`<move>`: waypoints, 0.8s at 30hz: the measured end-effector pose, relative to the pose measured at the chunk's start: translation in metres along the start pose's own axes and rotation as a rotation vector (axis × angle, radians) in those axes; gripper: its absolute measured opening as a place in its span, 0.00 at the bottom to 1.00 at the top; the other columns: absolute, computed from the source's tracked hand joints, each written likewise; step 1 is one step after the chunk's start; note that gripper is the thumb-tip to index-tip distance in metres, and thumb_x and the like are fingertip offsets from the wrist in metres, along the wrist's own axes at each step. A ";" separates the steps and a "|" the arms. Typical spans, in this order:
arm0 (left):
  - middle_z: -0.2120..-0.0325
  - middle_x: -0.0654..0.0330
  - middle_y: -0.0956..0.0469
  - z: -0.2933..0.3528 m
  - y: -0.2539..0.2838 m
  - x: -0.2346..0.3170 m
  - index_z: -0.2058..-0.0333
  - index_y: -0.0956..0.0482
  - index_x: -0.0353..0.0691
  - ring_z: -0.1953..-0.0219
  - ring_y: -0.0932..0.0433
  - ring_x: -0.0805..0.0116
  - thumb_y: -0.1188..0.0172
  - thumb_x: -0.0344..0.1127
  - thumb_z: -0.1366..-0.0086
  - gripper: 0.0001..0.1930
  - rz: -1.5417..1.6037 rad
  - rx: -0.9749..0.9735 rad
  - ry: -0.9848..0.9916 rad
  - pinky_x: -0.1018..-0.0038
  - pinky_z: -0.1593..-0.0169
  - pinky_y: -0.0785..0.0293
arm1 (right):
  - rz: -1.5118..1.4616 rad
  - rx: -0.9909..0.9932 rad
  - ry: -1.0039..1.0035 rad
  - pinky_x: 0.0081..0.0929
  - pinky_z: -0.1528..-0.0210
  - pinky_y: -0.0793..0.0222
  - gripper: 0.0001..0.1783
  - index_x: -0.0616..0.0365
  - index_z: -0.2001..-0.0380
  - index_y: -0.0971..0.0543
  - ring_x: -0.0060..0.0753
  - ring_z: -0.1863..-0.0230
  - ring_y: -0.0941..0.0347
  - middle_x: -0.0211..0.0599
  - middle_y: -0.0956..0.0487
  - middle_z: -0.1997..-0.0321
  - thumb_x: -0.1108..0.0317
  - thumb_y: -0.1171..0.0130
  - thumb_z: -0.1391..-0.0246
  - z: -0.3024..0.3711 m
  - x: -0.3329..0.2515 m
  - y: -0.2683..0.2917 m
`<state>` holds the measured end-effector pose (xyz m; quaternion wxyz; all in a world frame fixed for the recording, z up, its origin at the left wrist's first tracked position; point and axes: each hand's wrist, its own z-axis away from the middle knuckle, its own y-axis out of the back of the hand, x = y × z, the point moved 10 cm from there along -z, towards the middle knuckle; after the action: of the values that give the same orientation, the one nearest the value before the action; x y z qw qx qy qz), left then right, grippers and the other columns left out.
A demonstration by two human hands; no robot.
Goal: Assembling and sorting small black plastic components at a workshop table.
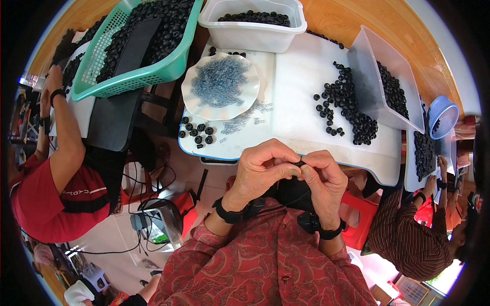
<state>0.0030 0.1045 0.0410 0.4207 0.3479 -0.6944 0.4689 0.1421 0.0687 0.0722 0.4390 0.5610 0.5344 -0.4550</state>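
Observation:
My left hand point(263, 171) and my right hand point(325, 181) meet just off the table's near edge. Thumbs and fingertips of both pinch one small black round part point(299, 163), mostly covered by the fingers. To the left of my hands, several black ring-shaped parts point(199, 127) lie at the table's corner. Behind them stands a white wavy-rimmed plate point(191, 102) heaped with tiny greyish, coil-like pieces point(219, 81). Some of these pieces are scattered beside the plate. A loose pile of black round parts point(352, 109) spreads over the white table point(301, 102) at the right.
A white tub point(250, 38) of black parts stands at the back. A clear bin point(367, 76) lies tipped toward the pile. A green basket point(153, 76) of black parts is at the left. People sit on both sides; cables point(140, 224) hang below the table at left.

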 end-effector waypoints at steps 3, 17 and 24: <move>0.69 0.62 0.19 0.000 0.000 -0.002 0.64 0.17 0.34 0.73 0.22 0.81 0.31 0.20 0.44 0.09 0.026 -0.003 -0.015 0.84 0.71 0.28 | -0.038 0.004 -0.088 0.16 0.61 0.26 0.06 0.66 0.60 0.22 0.18 0.67 0.25 0.33 0.22 0.62 0.78 0.40 0.40 0.000 0.004 0.000; 0.66 0.59 0.18 0.003 0.000 -0.007 0.61 0.19 0.31 0.69 0.20 0.79 0.34 0.19 0.42 0.10 0.048 0.020 0.014 0.83 0.67 0.24 | 0.018 0.059 -0.089 0.14 0.65 0.29 0.07 0.67 0.59 0.22 0.18 0.68 0.26 0.33 0.20 0.63 0.79 0.39 0.41 0.002 0.003 0.005; 0.63 0.57 0.19 0.003 -0.001 -0.003 0.60 0.18 0.31 0.67 0.20 0.77 0.35 0.18 0.41 0.10 0.026 0.008 0.005 0.83 0.65 0.23 | -0.028 0.055 -0.151 0.16 0.61 0.26 0.06 0.66 0.60 0.21 0.18 0.66 0.23 0.32 0.20 0.64 0.79 0.39 0.41 0.006 0.007 0.004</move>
<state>0.0048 0.1016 0.0379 0.4147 0.3396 -0.6958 0.4780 0.1464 0.0645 0.0643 0.4561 0.5295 0.4949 -0.5164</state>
